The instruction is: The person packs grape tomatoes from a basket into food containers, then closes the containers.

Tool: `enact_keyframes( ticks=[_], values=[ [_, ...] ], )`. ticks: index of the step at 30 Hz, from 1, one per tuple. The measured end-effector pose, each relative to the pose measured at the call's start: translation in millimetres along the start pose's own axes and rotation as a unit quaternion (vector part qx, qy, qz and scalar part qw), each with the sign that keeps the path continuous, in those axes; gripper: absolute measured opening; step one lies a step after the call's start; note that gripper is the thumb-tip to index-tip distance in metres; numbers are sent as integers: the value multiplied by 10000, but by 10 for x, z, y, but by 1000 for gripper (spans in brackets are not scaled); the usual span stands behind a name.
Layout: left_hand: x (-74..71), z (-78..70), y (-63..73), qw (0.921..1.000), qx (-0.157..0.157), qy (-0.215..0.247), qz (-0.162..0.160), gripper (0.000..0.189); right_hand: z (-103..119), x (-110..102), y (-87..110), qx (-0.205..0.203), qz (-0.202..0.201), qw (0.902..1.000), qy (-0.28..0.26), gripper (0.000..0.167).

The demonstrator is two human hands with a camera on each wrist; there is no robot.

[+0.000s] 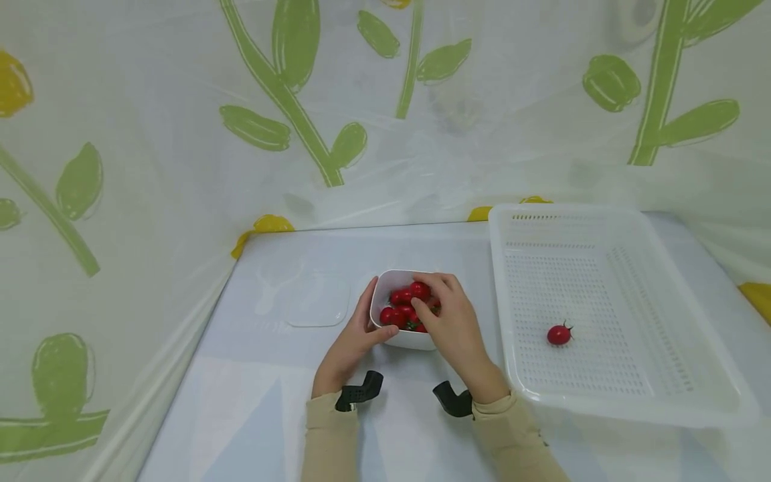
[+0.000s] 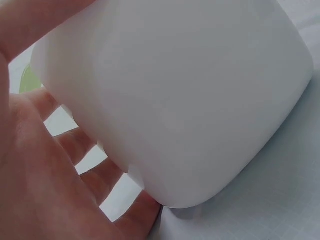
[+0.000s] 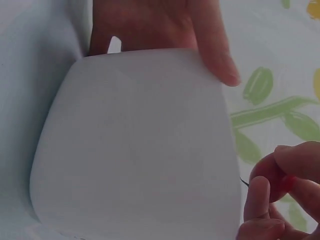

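A square white plastic container (image 1: 411,340) holds several red cherry tomatoes (image 1: 405,312), some with green stems. My left hand (image 1: 355,337) grips it from the left, thumb at the front rim and fingers along the side wall. In the left wrist view the white wall (image 2: 190,100) fills most of the picture, the fingers spread against it. My right hand (image 1: 456,326) reaches over the container's right side. Between its thumb and fingers it pinches a cherry tomato (image 3: 274,175), right by the rim in the right wrist view. The right hand hides part of the contents.
To the right stands a large white perforated basket (image 1: 578,268), with a single stemmed cherry tomato (image 1: 559,335) inside. A translucent lid (image 1: 317,301) lies flat on the table (image 1: 253,402), left of the container. Behind hangs a white curtain (image 1: 181,134) with green plant prints.
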State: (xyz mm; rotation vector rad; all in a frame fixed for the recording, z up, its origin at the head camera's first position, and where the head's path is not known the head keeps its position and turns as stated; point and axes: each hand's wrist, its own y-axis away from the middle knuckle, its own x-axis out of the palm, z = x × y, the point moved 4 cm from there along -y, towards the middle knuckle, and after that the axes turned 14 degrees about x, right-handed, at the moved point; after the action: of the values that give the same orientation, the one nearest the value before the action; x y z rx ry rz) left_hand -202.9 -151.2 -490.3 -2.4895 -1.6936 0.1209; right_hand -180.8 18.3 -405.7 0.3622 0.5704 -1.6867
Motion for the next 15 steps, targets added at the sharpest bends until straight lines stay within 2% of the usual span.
enact_keyframes(
  ticks=[15],
  values=[
    [14, -35, -9, 9999, 47, -158, -6, 80, -107, 65, -25, -76, -42, 9987, 506, 37]
  ],
)
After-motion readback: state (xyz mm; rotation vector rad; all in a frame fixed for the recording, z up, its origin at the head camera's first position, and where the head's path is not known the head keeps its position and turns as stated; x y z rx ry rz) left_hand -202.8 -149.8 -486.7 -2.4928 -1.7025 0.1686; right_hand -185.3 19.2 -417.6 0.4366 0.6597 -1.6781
